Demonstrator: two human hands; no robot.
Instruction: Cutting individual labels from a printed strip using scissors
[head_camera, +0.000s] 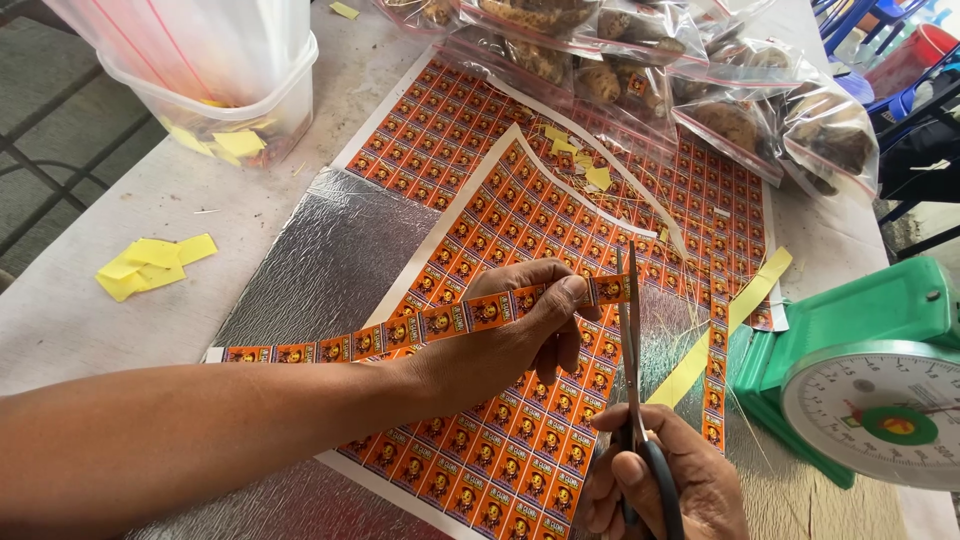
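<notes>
Left hand pinches a strip of orange stickers, thumb and fingers clamped near its right end. Right hand grips scissors closed-fisted; blades upright, just beyond the pinch, at the strip's tip. Sticker sheet lies underneath.

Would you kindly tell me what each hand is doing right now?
Left hand: closed, pinching a strip of orange labels near its end.
Right hand: closed around the scissors, blades at the strip's end.

The bottom edge cuts off the scissors' handles and perhaps half the right hand.
</notes>
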